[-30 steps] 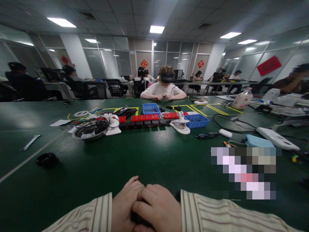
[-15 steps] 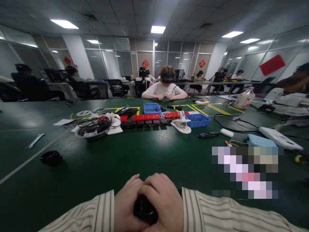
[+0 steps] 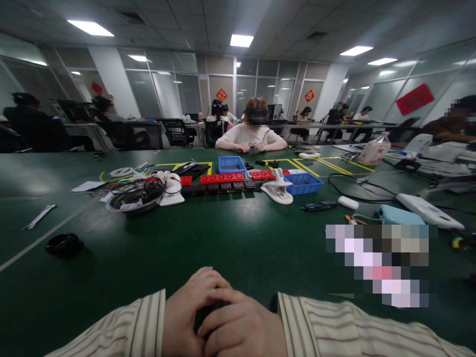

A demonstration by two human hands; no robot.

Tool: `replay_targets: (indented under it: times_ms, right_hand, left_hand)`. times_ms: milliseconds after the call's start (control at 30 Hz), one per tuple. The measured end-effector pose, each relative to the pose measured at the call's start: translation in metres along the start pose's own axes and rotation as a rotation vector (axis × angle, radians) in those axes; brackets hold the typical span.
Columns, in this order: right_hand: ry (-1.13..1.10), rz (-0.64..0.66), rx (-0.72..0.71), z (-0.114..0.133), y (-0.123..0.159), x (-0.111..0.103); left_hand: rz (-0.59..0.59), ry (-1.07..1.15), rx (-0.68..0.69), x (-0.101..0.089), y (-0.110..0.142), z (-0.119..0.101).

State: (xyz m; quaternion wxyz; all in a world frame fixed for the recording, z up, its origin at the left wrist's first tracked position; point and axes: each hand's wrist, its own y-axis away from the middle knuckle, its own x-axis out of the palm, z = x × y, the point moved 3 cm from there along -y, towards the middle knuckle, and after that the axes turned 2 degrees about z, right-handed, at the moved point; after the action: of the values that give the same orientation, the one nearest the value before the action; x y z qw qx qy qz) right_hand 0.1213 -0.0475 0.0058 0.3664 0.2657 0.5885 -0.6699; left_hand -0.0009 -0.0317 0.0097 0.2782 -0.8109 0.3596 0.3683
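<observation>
At the near edge of the green table, both of my hands are closed together around a glossy black rounded object [image 3: 207, 315]. Only a dark sliver of it shows between them, so its kind is hidden. My left hand [image 3: 188, 305] wraps it from the left, fingers curving over the top. From the right, my right hand [image 3: 243, 322] covers its front with bent fingers, and the fingertips of the two hands meet. Away to the left lies a black ring-shaped bundle [image 3: 64, 246], touched by neither hand.
A metal bowl [image 3: 111, 204] with cables, red power strips [image 3: 221, 177], blue trays [image 3: 303, 184] and a white clip [image 3: 278, 191] stand mid-table. On the right lie a light-blue box [image 3: 399, 216], a white device [image 3: 427, 210] and black cables. A person [image 3: 251, 134] sits opposite.
My right hand's fingers have swung down over the front of the black object, which was plainly visible before. The view has shifted slightly, moving the tabletop things a little left.
</observation>
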Motion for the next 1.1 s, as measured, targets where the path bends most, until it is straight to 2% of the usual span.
replay_targets:
  times_ms: [67,133,233,300,367,467,567,733,833,967,1033,1100]
  right_hand:
    - [0.005,-0.029,0.023,0.005,-0.002,-0.005]
    - [0.018,-0.136,0.096,0.011,-0.006,-0.017]
    - [0.047,-0.338,0.367,0.015,-0.011,-0.033]
    - [0.056,-0.34,0.489,0.014,-0.011,-0.034]
    - [0.073,-0.264,0.528,0.011,-0.011,-0.03]
    - [0.126,-0.178,0.505,0.006,-0.01,-0.024]
    - [0.144,-0.106,0.404,0.007,-0.01,-0.023]
    - [0.124,0.032,0.059,0.011,-0.006,-0.011]
    - [0.139,0.083,-0.033,0.01,0.0,0.001]
    - [0.089,-0.089,0.004,0.014,-0.002,-0.007]
    - [0.104,-0.206,0.123,0.017,-0.007,-0.018]
    - [0.113,-0.314,0.306,0.015,-0.009,-0.027]
  left_hand:
    - [-0.026,-0.036,-0.014,0.003,0.004,0.001]
    - [-0.083,-0.115,-0.049,0.008,0.009,0.002]
    - [-0.197,-0.256,-0.097,0.014,0.013,-0.002]
    - [-0.259,-0.315,-0.122,0.015,0.013,-0.007]
    - [-0.267,-0.327,-0.149,0.014,0.011,-0.011]
    - [-0.15,-0.268,-0.177,0.011,0.007,-0.012]
    - [-0.051,-0.197,-0.183,0.006,0.004,-0.008]
    - [0.017,-0.143,-0.132,0.004,0.004,0.001]
    - [0.013,-0.137,-0.145,0.004,0.007,0.005]
    - [-0.014,-0.126,-0.147,0.006,0.01,0.005]
    - [-0.053,-0.136,-0.139,0.008,0.012,0.004]
    - [-0.103,-0.151,-0.131,0.01,0.013,0.003]
